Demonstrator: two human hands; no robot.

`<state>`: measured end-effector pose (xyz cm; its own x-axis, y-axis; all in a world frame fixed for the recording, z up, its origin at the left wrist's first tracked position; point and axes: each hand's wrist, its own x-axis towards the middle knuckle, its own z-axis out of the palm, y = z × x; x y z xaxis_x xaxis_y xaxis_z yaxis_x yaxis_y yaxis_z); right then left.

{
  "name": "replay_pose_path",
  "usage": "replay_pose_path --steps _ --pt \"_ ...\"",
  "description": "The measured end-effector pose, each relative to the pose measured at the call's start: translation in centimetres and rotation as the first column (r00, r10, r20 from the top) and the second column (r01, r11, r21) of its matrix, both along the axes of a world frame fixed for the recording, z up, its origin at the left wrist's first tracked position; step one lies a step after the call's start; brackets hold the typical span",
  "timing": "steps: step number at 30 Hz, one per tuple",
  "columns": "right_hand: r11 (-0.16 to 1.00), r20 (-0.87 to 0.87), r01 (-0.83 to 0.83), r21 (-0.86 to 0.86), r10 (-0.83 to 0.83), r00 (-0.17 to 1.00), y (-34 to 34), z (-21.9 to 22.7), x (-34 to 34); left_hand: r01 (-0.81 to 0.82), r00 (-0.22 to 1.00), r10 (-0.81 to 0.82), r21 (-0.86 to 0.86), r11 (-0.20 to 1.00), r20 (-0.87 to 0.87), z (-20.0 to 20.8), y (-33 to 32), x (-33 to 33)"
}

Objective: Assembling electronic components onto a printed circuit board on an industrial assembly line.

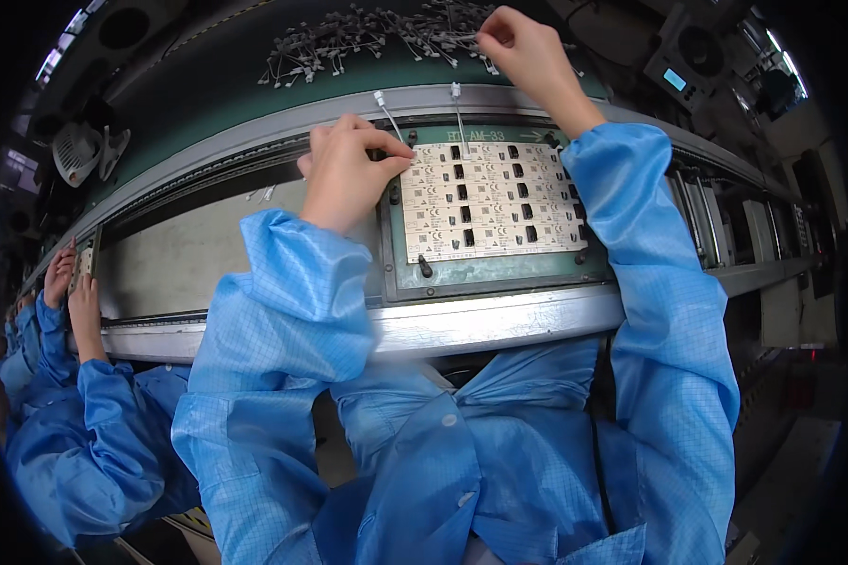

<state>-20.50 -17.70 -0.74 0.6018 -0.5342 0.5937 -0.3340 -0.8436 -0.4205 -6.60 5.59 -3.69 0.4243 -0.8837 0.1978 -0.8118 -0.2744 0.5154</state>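
A white printed circuit board panel [499,202] with rows of black components lies in a green fixture [499,273] in front of me. My left hand [349,169] is closed in a pinch at the panel's upper left corner, on the lower end of a short white wire lead [391,115] with a connector on its upper end. A second white wire lead [460,118] runs up from the panel's top edge, its connector over the rail. Beyond the panel, my right hand [532,61] is pinched at the edge of a pile of wire leads [367,40]; its fingertips hide what they hold.
A metal rail [499,318] runs along the near side of the conveyor line [207,240]. At the left, a co-worker's hands [83,297] handle another board. A small white fan [80,151] stands far left; a device with a lit screen [675,79] is far right.
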Motion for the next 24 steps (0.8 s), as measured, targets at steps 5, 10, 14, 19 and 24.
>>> replay_pose_path --steps 5,10,14,19,24 --pt "0.963 0.182 -0.069 0.262 0.021 0.983 2.0 1.1 -4.2 0.009 0.99 -0.01 -0.007 1.0 -0.138 -1.3 -0.4 1.5" --pt "0.948 0.207 -0.149 0.28 0.092 0.974 2.1 -0.4 -8.7 0.005 0.988 -0.006 -0.006 1.0 -0.153 -0.9 -0.1 1.4" --pt "0.898 0.26 -0.203 0.39 0.104 0.96 0.8 -1.9 -11.3 -0.024 1.0 0.025 -0.009 1.0 0.013 0.3 0.0 -0.1" --pt "0.925 0.233 -0.248 0.287 0.184 0.955 0.9 -0.7 -11.4 -0.03 0.995 0.03 -0.008 1.0 0.09 0.7 0.5 -0.5" --pt "0.855 0.285 -0.336 0.395 0.234 0.93 1.0 -1.1 -12.1 0.089 0.926 -0.079 -0.012 0.996 0.369 1.3 1.7 -1.2"
